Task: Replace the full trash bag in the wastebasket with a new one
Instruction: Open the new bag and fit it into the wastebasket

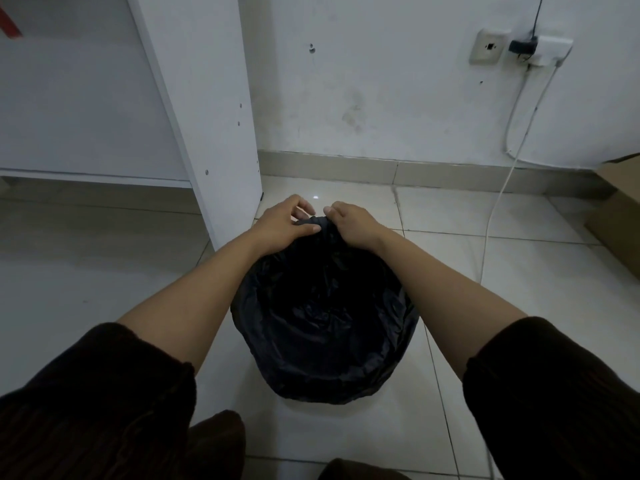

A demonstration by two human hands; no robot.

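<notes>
your left hand and right hand are both at the far edge of the black trash bag, close together, nearly touching. both have hold of the same bunched bit of plastic at the far rim: left thumb + fingers curled round the gather from the left side, index raised a bit above it; right fingers curled over it from the right, thumb tip on top. so both grips are closed on the bag, not loose.

the bag sits on the tile floor right in front of you, centre frame, between your forearms. it's draped over a round shape, mouth open toward you, inside dark and crinkled. can't see the wastebasket itself, the plastic covers all of it. can't tell what's in the bag either, too dark.

dark ribbed sleeves are pushed up to abt the elbows, forearms bare.

around it: white cabinet panel stands on the floor just left of and behind the bag, w/ a low shelf running off to the left. white wall behind, grey skirting along the bottom. wall socket upper right w/ a white adapter plugged beside it; a white cable drops from there to the floor, passing right of the bag, well apart from it. cardboard box at the far right edge, partly cut off.
</notes>
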